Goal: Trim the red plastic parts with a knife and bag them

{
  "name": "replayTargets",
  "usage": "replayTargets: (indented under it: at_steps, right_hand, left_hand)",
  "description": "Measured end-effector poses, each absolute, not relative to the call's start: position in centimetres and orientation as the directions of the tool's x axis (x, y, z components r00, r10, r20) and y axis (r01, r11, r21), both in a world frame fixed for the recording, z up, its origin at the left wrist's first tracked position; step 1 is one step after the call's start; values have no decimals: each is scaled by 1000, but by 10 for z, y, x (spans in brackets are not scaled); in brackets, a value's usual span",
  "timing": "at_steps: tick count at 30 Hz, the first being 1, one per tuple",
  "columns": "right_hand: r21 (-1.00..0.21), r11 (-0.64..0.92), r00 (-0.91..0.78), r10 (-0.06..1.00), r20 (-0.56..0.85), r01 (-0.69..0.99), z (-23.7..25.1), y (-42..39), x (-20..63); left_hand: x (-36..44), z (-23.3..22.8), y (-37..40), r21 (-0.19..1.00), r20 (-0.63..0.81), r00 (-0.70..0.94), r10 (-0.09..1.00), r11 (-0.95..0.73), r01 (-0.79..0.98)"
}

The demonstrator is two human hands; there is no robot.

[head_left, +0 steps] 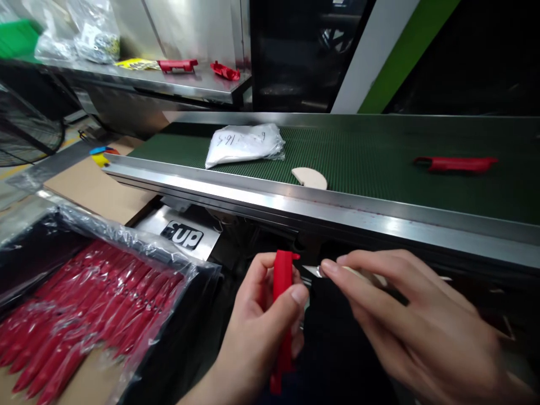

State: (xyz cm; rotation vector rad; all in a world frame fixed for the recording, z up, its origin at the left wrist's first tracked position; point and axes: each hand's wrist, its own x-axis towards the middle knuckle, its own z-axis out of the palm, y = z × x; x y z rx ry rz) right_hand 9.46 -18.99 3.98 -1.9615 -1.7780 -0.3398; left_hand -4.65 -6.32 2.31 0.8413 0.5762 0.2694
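Far left: plastic-lined box packed with glossy red handles, rows lying flat. Left hand closed around one red plastic handle, held upright below the conveyor edge, thumb and fingers clamped on its upper half. Right hand just beside it, fingers pinched on a small silver blade, tip pointing at the handle top. Steel rail ahead, then ribbed green conveyor belt carrying a crumpled white bag, a beige half-disc, and another red handle part far right.
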Motion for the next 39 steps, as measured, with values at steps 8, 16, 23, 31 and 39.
replayTargets:
  at_steps: [8,16,23,31,39]
  right_hand:
    - [-161,-33,107,871,480,986,36,-188,93]
    - [-150,-15,94,837,538,989,32,-188,96]
    - [-337,-70,270,757,596,939,34,-190,109]
    - [-321,25,171,805,568,947,39,-188,87]
    - [-317,60,140,808,572,947,33,-186,87]
  left_hand:
    - [-49,26,-64,796,-387,802,454,603,43]
    - [-50,26,-65,763,-391,831,394,644,54]
    - [-58,25,-67,659,-345,904,254,751,40]
    - [-54,21,-62,573,-251,949,191,819,-13]
    - [-53,13,-65,535,-118,973,197,838,-105]
